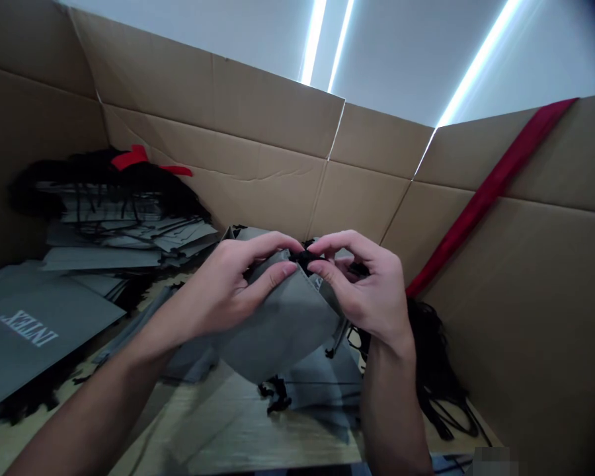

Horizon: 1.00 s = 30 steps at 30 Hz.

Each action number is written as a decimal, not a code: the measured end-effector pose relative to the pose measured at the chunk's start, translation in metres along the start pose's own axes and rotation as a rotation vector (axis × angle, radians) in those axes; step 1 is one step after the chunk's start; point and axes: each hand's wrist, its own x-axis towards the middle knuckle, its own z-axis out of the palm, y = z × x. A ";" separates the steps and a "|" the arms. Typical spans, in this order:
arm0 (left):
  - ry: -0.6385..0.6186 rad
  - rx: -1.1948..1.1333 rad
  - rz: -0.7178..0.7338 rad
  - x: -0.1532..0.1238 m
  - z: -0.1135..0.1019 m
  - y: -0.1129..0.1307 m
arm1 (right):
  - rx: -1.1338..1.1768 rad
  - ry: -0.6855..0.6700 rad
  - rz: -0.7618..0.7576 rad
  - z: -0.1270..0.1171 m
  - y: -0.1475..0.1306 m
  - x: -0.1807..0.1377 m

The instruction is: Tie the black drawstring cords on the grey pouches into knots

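My left hand (231, 284) and my right hand (367, 291) are raised side by side over the table, both pinching the top edge of a grey paper bag (282, 324). Between the fingertips of the two hands sits a small black cord end (305, 258). My left thumb presses on the bag's face, the fingers curl behind its rim. A black cord (277, 396) dangles below the bag.
A stack of flat grey bags (123, 225) with black cords and a red strip lies at the back left. A grey bag printed INTEX (34, 330) lies at the left. Loose black cords (436, 370) pile at the right. Cardboard walls (277, 152) enclose the wooden table (258, 436).
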 end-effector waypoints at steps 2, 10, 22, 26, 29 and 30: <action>0.055 -0.024 0.003 -0.001 0.002 0.003 | 0.004 0.044 -0.035 0.000 -0.001 0.000; 0.151 -0.420 0.003 0.000 0.011 0.008 | 0.023 0.057 -0.069 0.003 -0.004 0.000; 0.456 -0.338 0.042 -0.001 0.024 0.013 | -0.134 0.231 -0.066 0.012 -0.019 -0.006; 0.481 -0.289 0.030 -0.004 0.026 0.013 | -0.186 0.107 -0.145 0.015 -0.022 -0.009; 0.465 -0.269 0.036 -0.006 0.027 0.011 | -0.224 0.105 -0.185 0.016 -0.020 -0.008; 0.457 -0.272 0.043 -0.006 0.026 0.011 | -0.243 0.104 -0.190 0.015 -0.020 -0.008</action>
